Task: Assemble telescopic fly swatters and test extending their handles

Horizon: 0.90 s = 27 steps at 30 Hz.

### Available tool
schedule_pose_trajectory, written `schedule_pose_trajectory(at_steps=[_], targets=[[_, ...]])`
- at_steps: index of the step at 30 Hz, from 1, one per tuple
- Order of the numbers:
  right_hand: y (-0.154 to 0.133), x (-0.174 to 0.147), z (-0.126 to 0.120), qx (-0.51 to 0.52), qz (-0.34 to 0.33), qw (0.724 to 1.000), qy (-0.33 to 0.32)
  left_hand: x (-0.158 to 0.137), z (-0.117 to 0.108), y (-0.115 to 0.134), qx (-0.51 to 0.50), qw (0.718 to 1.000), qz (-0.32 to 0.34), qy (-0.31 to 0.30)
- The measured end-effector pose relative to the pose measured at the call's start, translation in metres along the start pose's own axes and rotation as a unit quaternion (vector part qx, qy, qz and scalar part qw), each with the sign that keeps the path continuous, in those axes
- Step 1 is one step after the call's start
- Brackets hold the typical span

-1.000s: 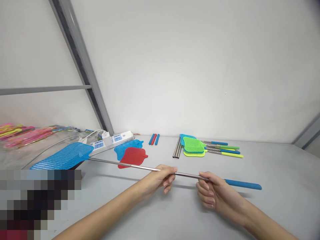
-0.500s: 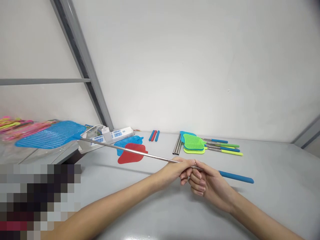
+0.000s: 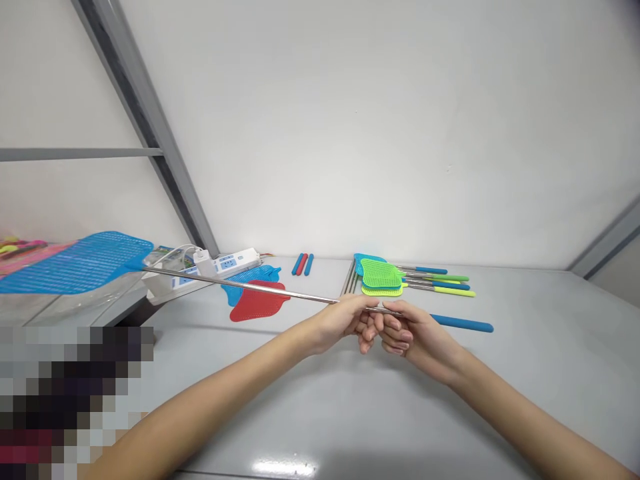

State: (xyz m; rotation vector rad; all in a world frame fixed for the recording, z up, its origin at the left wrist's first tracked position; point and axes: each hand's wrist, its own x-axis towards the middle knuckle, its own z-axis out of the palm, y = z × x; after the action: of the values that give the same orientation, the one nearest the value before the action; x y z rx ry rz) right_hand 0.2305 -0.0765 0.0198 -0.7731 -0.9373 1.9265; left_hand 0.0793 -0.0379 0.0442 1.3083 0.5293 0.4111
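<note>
A blue fly swatter [image 3: 265, 288] with a long metal telescopic rod is held across in front of me, its mesh head at the left and its blue grip at the right. My left hand [image 3: 350, 320] is closed on the rod near its middle. Right beside it, my right hand [image 3: 415, 333] pinches the same rod close to the blue grip, fingers curled beneath. The two hands nearly touch. Below the rod, a red swatter head [image 3: 257, 303] lies on the table, partly over a blue swatter head [image 3: 250, 275].
Fly swatters with green, blue and yellow heads [image 3: 383, 275] lie stacked at the back. Metal rods [image 3: 349, 280] lie beside them. Blue and red grips [image 3: 302, 265] rest near the wall. A white power strip [image 3: 233, 262] stands at the left, with bagged colourful items [image 3: 40, 253] beyond.
Both hands, still on the rod, have risen slightly in view, and the swatter's head has shifted left. The whole scene has shifted a little left and up.
</note>
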Motion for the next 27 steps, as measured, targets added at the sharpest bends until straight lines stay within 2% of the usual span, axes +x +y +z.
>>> schedule_pose_trajectory(at_steps=[9, 17, 27], targets=[[-0.003, -0.003, 0.002, 0.004, -0.015, 1.000, 0.002, -0.002, 0.002, 0.000, -0.058, 0.998, -0.031, -0.004], [-0.007, -0.007, 0.008, 0.020, -0.019, 1.000, -0.011, -0.013, 0.005, 0.011, -0.033, 0.999, -0.039, 0.012], [-0.008, -0.009, 0.007, 0.013, -0.010, 1.000, -0.012, -0.017, 0.005, 0.006, -0.036, 0.997, -0.048, 0.038]])
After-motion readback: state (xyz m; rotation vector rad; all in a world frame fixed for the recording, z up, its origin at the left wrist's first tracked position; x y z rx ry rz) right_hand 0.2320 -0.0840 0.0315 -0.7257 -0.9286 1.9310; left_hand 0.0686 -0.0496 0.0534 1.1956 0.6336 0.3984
